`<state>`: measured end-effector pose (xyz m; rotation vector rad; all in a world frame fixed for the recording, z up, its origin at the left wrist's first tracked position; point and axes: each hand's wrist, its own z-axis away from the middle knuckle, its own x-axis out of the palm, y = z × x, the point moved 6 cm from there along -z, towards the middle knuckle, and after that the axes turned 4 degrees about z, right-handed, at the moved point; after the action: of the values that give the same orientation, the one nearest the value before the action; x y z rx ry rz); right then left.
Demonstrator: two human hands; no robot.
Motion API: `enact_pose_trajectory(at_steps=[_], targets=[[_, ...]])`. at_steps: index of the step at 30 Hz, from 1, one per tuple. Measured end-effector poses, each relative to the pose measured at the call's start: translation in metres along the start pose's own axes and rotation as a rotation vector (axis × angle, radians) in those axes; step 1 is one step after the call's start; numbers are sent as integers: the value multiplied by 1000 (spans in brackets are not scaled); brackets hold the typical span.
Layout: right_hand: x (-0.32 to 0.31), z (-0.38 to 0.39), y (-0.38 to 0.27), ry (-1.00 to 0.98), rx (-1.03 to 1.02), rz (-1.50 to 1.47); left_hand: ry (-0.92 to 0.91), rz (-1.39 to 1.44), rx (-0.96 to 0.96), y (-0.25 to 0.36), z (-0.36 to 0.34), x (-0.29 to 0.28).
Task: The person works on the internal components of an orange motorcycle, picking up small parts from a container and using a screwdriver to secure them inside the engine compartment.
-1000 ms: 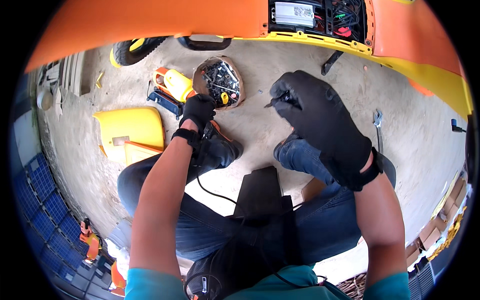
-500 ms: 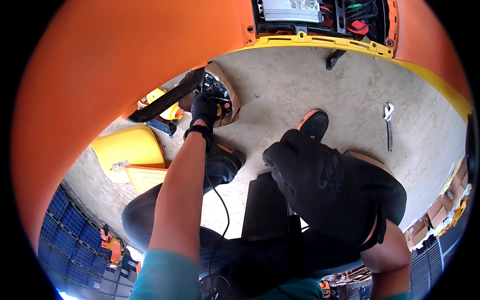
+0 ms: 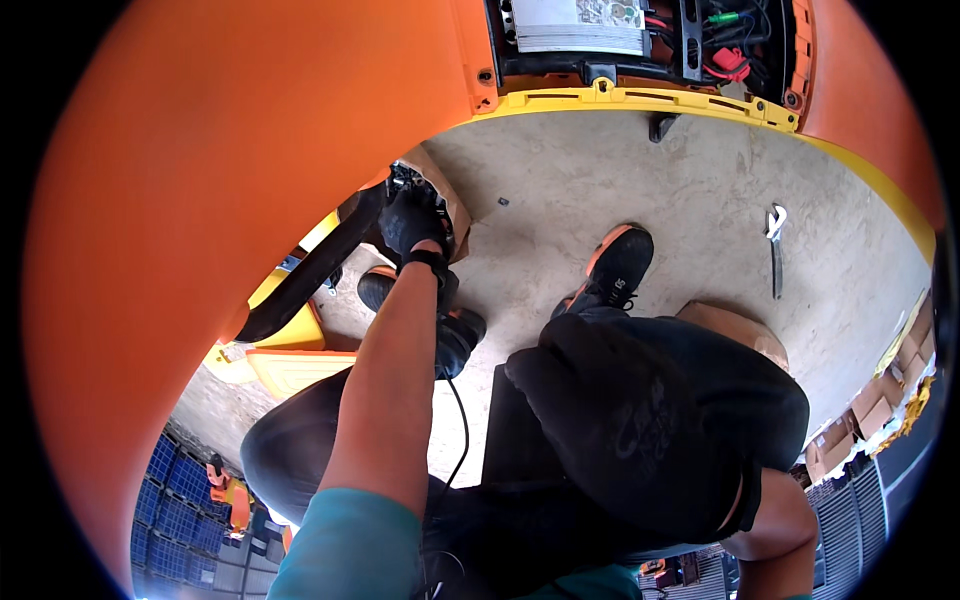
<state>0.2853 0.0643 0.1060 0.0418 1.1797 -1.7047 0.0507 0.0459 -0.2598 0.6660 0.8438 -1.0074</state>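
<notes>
My left hand [image 3: 412, 218], in a black glove, reaches into an open brown cardboard box [image 3: 455, 205] of small dark and metal parts [image 3: 404, 176]. Its fingertips are lost among the parts, so I cannot see whether they grip anything. A dark band [image 3: 430, 260] circles that wrist. My right hand [image 3: 625, 400], also black-gloved, rests over my right knee, fingers loosely bent and pointing forward left, with nothing visible in it.
A large orange body [image 3: 250, 130] with a yellow rim [image 3: 650, 97] curves overhead; a black curved tube [image 3: 310, 270] hangs below it. Wiring [image 3: 730, 65] shows in its bay. An adjustable wrench [image 3: 776, 250] lies on the floor at right. Yellow panels [image 3: 295, 330] lie left.
My left hand has gone deeper among the parts, and its fingers are less visible. My right hand has slid slightly back and left. The whole view has shifted a little.
</notes>
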Motion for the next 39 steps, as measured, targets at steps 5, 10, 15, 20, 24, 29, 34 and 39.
enact_pose_trajectory(at_steps=[5, 10, 15, 20, 24, 29, 34, 39], targets=[[-9, 3, 1, -77, -84, 156, -63, -63, 20, -9, 3, 10], [-11, 2, 18, 131, -12, -19, -92, 261, 278, -23, 24, -11], [-9, 10, 18, 329, -87, -71, -632, 1482, 112, 12, 89, -91], [-11, 28, 5, 386, -188, -220, -808, 1492, 258, 44, 167, -197], [-6, 44, -14, 309, -271, -363, -655, 1451, 258, 43, 237, -265], [16, 71, -41, 257, -328, -520, -699, 1736, 119, 25, 282, -276], [15, 82, -55, 221, -325, -449, -629, 1839, 120, 15, 296, -262], [21, 92, -52, 360, -377, -515, -624, 1763, 238, 28, 296, -264]])
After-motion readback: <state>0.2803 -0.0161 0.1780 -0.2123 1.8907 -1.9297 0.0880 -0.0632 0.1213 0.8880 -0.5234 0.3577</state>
